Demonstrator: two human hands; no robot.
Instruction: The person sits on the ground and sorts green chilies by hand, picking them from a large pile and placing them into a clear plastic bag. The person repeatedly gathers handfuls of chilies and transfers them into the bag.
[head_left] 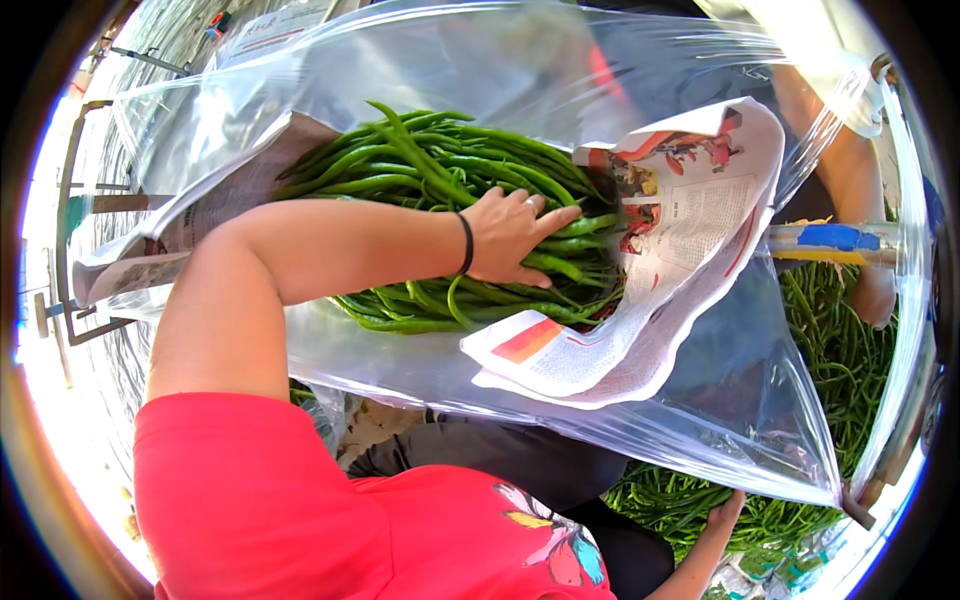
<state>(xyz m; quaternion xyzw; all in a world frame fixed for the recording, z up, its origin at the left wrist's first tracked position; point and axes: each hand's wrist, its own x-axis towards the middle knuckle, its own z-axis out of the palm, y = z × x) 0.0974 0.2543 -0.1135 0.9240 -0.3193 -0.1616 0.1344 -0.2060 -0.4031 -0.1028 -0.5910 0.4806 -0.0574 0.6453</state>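
Note:
My left hand (512, 235) lies on a heap of long green chili peppers (400, 165), its fingers spread and the palm down. A black band circles the wrist and a ring shows on one finger. The chilies rest on sheets of newspaper (690, 200) inside a large clear plastic bag (480, 70), which is stretched wide at its corners. Low on the right, my right hand (728, 508) touches a second pile of green chilies (670, 505) below the bag's edge. Its fingers are mostly hidden, so their hold cannot be made out.
Metal frame bars (75, 220) stand at the left, and another bar end (858, 508) holds the bag's near right corner. A pole with blue tape (840, 238) crosses at the right. Another person's arm (840, 170) reaches down there, beside more chilies (830, 340).

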